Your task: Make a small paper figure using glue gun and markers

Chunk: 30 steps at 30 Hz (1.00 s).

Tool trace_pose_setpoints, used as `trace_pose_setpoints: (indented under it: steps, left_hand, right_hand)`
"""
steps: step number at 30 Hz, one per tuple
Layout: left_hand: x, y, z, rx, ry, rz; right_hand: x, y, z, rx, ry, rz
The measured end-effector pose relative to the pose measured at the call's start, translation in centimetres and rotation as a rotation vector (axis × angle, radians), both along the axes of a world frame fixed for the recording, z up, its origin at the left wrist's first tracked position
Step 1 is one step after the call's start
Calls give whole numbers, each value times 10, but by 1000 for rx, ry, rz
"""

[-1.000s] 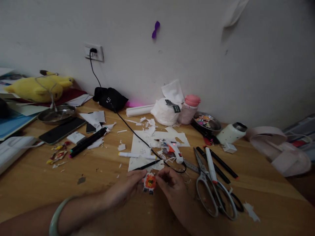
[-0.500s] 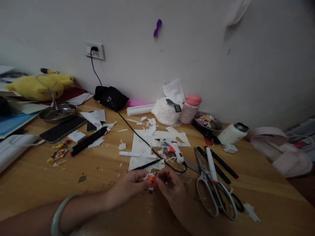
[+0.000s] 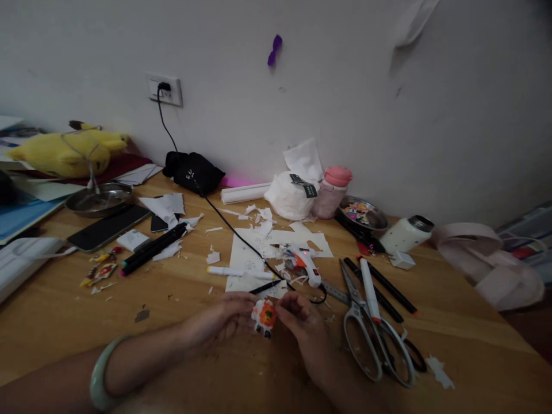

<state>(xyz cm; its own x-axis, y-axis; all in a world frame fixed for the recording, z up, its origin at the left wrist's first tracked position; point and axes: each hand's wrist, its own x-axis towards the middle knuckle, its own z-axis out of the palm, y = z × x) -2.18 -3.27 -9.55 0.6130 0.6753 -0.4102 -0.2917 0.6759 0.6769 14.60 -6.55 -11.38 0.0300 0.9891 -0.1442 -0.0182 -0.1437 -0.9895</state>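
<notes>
A small paper figure [image 3: 264, 314], white with an orange front and dark feet, is held upright above the front of the table. At its right edge, the thumb and forefinger of my right hand [image 3: 299, 322] are pinched on it. My left hand [image 3: 219, 322], with a pale bangle on the wrist, is at the figure's left side, fingers stretched out and loose; whether they touch it is hard to tell. Just beyond lie a white marker [image 3: 241, 272], a black pen [image 3: 265, 287], marked paper sheets [image 3: 245, 247] and a white glue gun [image 3: 307, 265].
Large scissors [image 3: 360, 322], a metal ruler [image 3: 335, 292] and several markers [image 3: 390, 287] lie on the right. A glue-gun cord [image 3: 233, 227] crosses the table. Leftward are black markers [image 3: 153, 250], a phone [image 3: 107, 227] and paper scraps. A pink-lidded bottle [image 3: 334, 190] stands at the back.
The figure has turned so its orange front and feet show more fully. My left thumb and fingers have loosened from it and spread, while my right hand keeps its pinch.
</notes>
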Motion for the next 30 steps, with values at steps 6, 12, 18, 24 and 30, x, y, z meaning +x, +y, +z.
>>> trace_pose_setpoints:
  steps: [6, 12, 18, 24, 30]
  left_hand:
    - [-5, 3, 2, 60, 12, -51]
    - [-5, 6, -4, 22, 42, 5]
    - [-8, 13, -6, 62, 87, 100]
    - [-9, 18, -7, 46, 98, 144]
    - [-12, 17, -8, 45, 98, 98]
  right_hand:
    - [3, 0, -1, -42, 24, -19]
    - [5, 1, -8, -29, 164, -30]
    - [11, 1, -3, 100, -254, 195]
    - [31, 7, 5, 475, -795, 49]
    - [69, 42, 11, 328, -1168, -296]
